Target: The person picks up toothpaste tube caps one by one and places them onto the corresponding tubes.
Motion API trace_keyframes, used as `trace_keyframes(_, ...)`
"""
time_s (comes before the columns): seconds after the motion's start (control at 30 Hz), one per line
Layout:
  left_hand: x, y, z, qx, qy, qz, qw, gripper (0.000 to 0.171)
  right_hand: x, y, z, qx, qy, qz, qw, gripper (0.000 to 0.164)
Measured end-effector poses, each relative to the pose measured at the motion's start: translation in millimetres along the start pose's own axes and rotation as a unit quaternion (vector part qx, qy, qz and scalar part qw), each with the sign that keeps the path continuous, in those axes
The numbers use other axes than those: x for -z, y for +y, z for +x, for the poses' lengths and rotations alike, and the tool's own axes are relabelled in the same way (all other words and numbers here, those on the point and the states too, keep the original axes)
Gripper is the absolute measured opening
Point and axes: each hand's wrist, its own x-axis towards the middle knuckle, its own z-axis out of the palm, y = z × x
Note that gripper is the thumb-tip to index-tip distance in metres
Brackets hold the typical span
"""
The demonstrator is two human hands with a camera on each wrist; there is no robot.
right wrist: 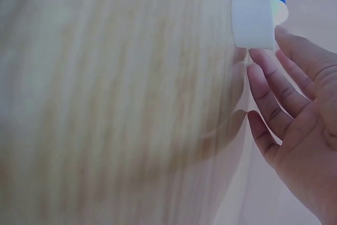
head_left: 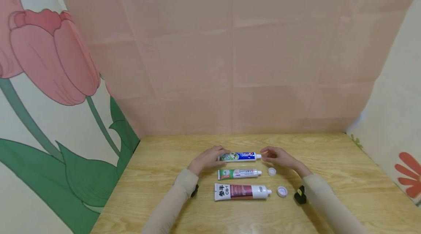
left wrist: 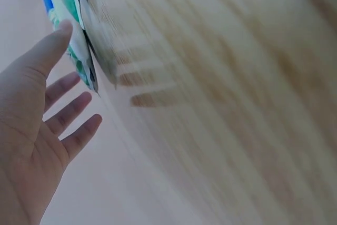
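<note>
At the far row, a blue and green toothpaste tube (head_left: 243, 157) lies on its side, its white nozzle pointing right. My left hand (head_left: 210, 156) holds its tail end, thumb on the near side and fingers on the far side; the index finger is hidden in the left wrist view. By the nozzle is my right hand (head_left: 279, 156), fingers loosely bent. In the right wrist view, the thumb tip sits right at the tube's white end (right wrist: 281, 12). Nearer lie a green and white toothpaste tube (head_left: 239, 173) and a larger maroon and white tube (head_left: 241, 192), both uncapped.
A small white cap (head_left: 272, 171) lies right of the middle tube, and a larger white cap (head_left: 282, 191) right of the maroon one. The wooden table (head_left: 158, 190) meets a pink cloth backdrop (head_left: 230, 62). Black wrist devices (head_left: 300, 195) hang under both sleeves.
</note>
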Motion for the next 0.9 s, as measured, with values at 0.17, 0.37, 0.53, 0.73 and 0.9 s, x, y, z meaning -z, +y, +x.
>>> trace_keyframes(0.17, 1.7, 3.7, -3.2, -0.007, 0.007, 0.01, 0.9999, 0.053, 1, -3, -7, 0.017, 0.008, 0.004, 1.0, 0.047)
trace_keyframes(0.37, 2.0, 6.9, -6.5, -0.014, 0.022, 0.018, 0.9995, 0.055, 6, -7, -14, 0.02, 0.016, -0.006, 1.0, 0.043)
trace_keyframes(0.53, 1.0, 8.7, -8.7, -0.021, 0.035, 0.031, 0.9987, 0.054, 8, -10, -18, 0.028, 0.012, -0.001, 1.0, 0.038)
trace_keyframes(0.73, 0.8, 11.8, -10.6, -0.042, 0.052, 0.052, 0.9964, 0.052, 5, -10, -22, 0.02, 0.001, 0.008, 1.0, 0.036)
trace_keyframes(0.9, 2.5, 15.3, -14.5, -0.055, 0.054, 0.047, 0.9959, 0.051, 4, -12, -26, 0.011, 0.007, -0.002, 1.0, 0.032)
